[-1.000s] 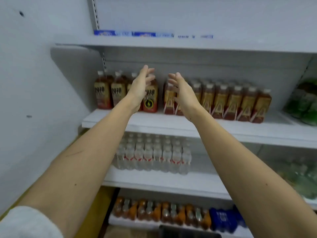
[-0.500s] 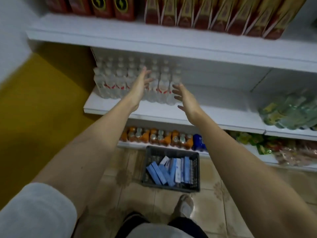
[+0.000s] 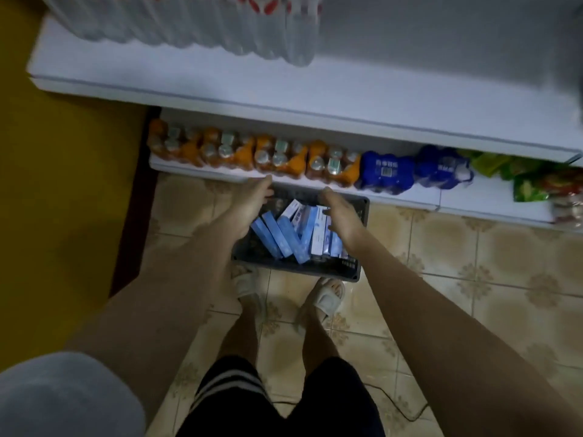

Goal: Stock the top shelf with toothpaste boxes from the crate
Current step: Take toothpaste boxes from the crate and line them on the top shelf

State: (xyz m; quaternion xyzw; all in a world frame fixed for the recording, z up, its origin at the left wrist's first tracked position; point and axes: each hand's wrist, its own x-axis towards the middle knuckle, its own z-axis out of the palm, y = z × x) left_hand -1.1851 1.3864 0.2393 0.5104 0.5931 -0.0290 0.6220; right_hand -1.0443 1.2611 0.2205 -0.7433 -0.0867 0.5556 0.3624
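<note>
Reaching over the crate (image 3: 353, 272), both hands' fingers (image 3: 266, 184) spread apart, partly hiding blurred toothpaste boxes (image 3: 284, 234).

A small shop is shown. White retail shelving (image 3: 284, 99) is stocked in rows: shrink-wrapped packs of clear water bottles (image 3: 189, 23) on one shelf, packs of orange drink bottles (image 3: 252, 152) and blue-wrapped packs (image 3: 386, 171) on the lowest, with green snack packets (image 3: 530, 181) alongside. A dark crate (image 3: 356, 272) of boxed toothpaste (image 3: 284, 234) is set on the tiled floor (image 3: 473, 263).
</note>
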